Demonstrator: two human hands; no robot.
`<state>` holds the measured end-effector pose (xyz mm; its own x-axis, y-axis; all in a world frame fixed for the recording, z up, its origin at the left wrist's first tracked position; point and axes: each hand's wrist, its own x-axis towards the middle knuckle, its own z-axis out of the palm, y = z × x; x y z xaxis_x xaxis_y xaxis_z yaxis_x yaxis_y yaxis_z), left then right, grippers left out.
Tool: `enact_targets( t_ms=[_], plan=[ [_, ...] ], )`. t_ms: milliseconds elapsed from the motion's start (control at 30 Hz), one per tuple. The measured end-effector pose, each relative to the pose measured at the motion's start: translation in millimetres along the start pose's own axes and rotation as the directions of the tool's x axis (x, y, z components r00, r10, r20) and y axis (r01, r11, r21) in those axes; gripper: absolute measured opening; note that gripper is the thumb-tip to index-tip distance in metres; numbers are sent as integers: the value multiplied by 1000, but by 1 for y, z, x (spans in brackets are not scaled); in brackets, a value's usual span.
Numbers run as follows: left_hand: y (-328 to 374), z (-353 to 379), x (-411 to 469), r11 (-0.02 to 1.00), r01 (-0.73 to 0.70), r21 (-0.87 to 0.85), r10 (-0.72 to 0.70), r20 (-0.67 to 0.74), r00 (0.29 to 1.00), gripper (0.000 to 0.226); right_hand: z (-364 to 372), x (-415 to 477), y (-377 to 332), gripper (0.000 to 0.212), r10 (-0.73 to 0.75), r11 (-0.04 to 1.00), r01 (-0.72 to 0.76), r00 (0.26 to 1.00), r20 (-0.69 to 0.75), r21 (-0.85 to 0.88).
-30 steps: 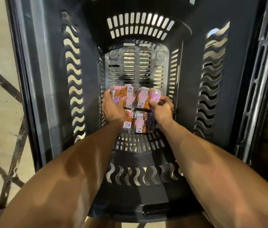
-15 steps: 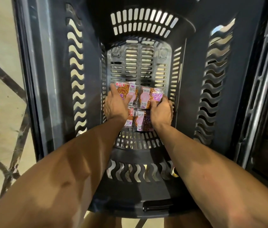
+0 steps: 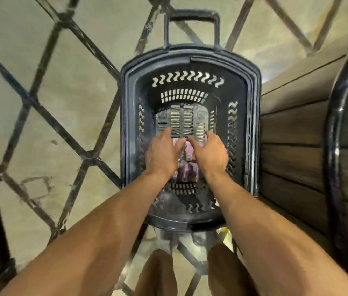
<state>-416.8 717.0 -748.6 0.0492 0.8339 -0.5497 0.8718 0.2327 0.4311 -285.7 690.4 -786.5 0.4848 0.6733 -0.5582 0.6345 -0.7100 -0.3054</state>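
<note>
Now, grip slack on both sides: left hand (image 3: 164, 155) and right hand (image 3: 210, 155) with fingers spread, clamped on nothing. Directly beneath and between the palms, snack packets (image 3: 187, 170) on the bottom of the basket (image 3: 126, 124); contact unreadable through blur, likewise long axis. Reads as a straight-down reach, neither hand nearer. To the right, wooden slats (image 3: 292, 135); to the left, metal lattice (image 3: 88, 156) over floor (image 3: 79, 82).

snack packets (image 3: 187, 170) mostly hidden under left hand (image 3: 164, 155) and right hand (image 3: 209, 155); labels blurred; contact unclear.
</note>
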Motion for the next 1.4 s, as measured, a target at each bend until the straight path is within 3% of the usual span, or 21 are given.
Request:
enact_targets(
  t_ms=[133, 267, 500, 700, 933, 1133, 1267, 1400],
  plan=[
    [59, -119, -45, 943, -168, 288, 214, -133, 968, 48, -99, -48, -59, 63, -275, 948, 260, 959, -62, -182],
    [111, -243, -93, 835, -149, 529, 322, -250, 913, 46, -205, -97, -124, 64, -397, 899, 364, 911, -107, -242],
    [215, -426, -198, 823, -66, 564, 359, -427, 830, 54, -421, -191, -225, 63, -543, 822, 470, 816, -196, -321],
    [300, -545, -291, 808, -92, 581, 450, -509, 734, 51, -575, -268, -258, 63, -584, 801, 471, 751, -307, -370],
    [403, -585, -364, 708, -193, 679, 586, -412, 698, 51, -702, -342, -239, 67, -565, 818, 406, 694, -446, -407],
    [482, -588, -402, 559, -383, 736, 759, -268, 593, 46, -766, -389, -171, 65, -405, 906, 227, 711, -575, -357],
    [527, -563, -427, 412, -498, 763, 851, -128, 509, 48, -789, -426, -110, 64, -220, 966, 64, 715, -664, -251],
    [559, -513, -469, 205, -610, 765, 937, 26, 348, 52, -790, -476, -42, 58, -36, 985, -100, 683, -730, -142]
  ],
)
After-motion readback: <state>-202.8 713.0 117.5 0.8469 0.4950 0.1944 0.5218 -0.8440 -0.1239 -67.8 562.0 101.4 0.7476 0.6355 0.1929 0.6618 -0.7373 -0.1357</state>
